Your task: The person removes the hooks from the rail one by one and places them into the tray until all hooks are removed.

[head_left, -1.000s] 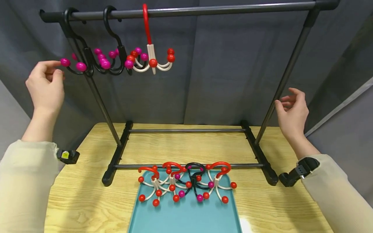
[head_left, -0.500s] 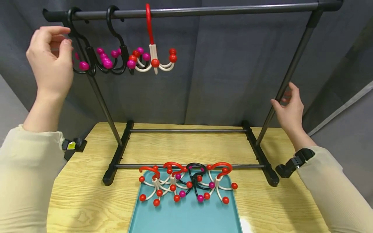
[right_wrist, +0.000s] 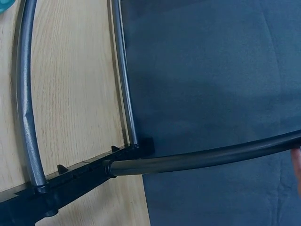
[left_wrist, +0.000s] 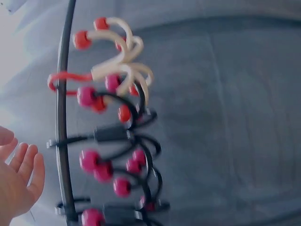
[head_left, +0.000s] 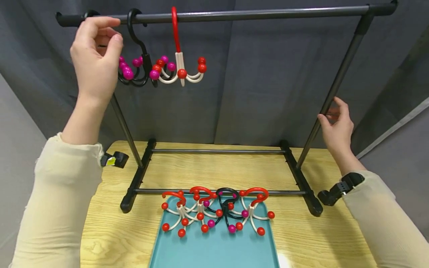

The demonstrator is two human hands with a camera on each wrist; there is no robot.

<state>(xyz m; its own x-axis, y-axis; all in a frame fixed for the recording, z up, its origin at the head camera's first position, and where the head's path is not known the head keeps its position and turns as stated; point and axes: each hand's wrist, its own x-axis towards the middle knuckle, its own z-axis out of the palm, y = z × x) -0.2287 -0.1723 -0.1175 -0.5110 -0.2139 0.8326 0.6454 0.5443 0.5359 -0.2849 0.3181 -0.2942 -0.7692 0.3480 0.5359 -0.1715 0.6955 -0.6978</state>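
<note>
My left hand (head_left: 95, 59) is raised at the left end of the rack's top rail (head_left: 251, 15), fingers loosely bent, holding nothing. It hides much of the leftmost black hanger; the left wrist view shows that hand (left_wrist: 21, 181) beside the rail. A black hanger (head_left: 146, 63) with magenta balls hangs next to it, then a white hanger (head_left: 180, 61) with a red hook and red balls. My right hand (head_left: 338, 126) holds the rack's right post (head_left: 335, 82), thumb in front and fingers partly hidden behind. A fingertip (right_wrist: 297, 162) touches the post in the right wrist view.
A teal tray (head_left: 214, 253) stands on the wooden table (head_left: 110, 230). Several hangers lie on it, including a black one (head_left: 225, 208) and a red-hooked white one (head_left: 251, 210). The rack's black feet (head_left: 134, 186) and lower bars (head_left: 214, 151) frame the table. A grey curtain hangs behind.
My left hand has left the leftmost hanger's ball and risen rightward to the top rail. My right hand has closed in on the right post. The hung hangers keep their places.
</note>
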